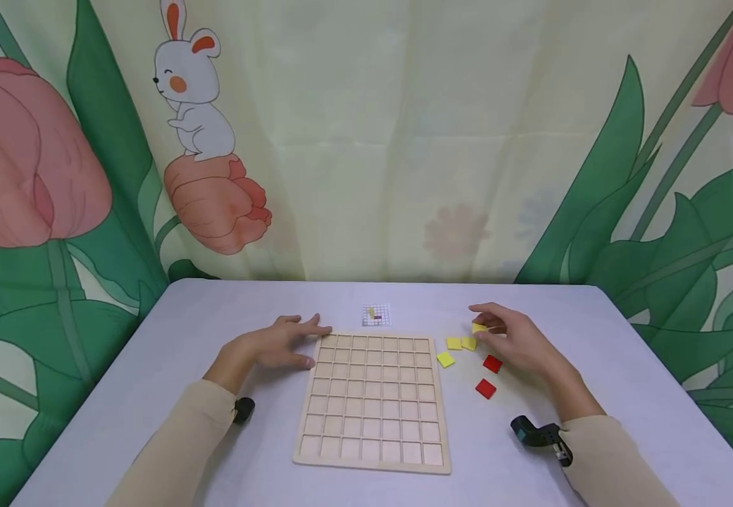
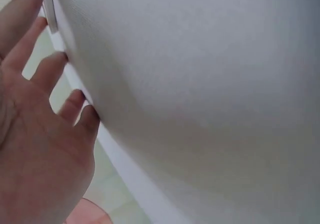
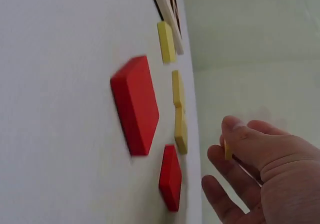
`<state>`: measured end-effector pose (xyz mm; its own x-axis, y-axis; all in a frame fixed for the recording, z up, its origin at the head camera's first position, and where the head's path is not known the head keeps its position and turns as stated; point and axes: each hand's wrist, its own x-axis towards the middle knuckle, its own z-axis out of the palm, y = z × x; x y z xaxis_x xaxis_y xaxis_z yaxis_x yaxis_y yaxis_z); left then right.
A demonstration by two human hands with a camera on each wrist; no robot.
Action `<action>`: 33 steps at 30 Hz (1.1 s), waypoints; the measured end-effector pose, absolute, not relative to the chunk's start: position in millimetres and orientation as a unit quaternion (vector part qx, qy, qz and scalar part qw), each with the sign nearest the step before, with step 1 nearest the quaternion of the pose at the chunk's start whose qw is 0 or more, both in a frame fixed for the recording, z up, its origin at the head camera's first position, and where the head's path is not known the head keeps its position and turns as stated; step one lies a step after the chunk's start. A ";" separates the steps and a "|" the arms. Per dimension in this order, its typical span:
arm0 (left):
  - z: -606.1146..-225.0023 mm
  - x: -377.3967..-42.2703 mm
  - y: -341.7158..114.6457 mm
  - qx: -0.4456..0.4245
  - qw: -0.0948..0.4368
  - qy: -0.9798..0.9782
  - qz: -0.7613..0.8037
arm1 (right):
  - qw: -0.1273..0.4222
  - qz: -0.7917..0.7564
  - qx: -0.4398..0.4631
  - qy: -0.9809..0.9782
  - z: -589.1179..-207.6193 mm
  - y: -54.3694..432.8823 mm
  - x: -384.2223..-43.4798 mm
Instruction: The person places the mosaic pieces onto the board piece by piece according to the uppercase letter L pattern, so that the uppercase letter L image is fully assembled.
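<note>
The white-covered table (image 1: 138, 380) bore a pale, square wooden grid board (image 1: 372, 389); the left hand (image 1: 284, 343), fingers apart, touched its far-left corner. Rightward, the right hand (image 1: 523, 341) pinched a square yellow tile (image 1: 479, 328), which slack fingers could drop.

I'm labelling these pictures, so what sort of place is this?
Probably a play corner or a small filming set; little beyond it shows. Behind the white table hangs a backdrop with a printed rabbit, and a gridded board and tiles lie on the table.
</note>
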<state>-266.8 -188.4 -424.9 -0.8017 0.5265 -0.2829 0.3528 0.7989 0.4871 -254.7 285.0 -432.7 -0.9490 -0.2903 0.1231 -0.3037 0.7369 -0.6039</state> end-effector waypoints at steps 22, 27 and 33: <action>-421.8 -280.3 -193.9 0.198 0.256 0.914 0.246 | 0.029 0.382 0.283 -0.880 -423.3 192.2 -249.9; -424.0 -278.1 -191.1 0.187 0.245 0.915 0.260 | 0.022 0.393 0.302 -0.868 -421.7 181.9 -251.5; -425.8 -271.8 -187.1 0.204 0.226 0.912 0.275 | 0.005 0.402 0.330 -0.854 -422.1 166.6 -251.6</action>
<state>-271.8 -187.1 -425.8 -0.8151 0.4960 -0.2995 0.2479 0.7657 0.5935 -251.6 166.6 -422.1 -0.7819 -0.5602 0.2735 -0.5679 0.4592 -0.6831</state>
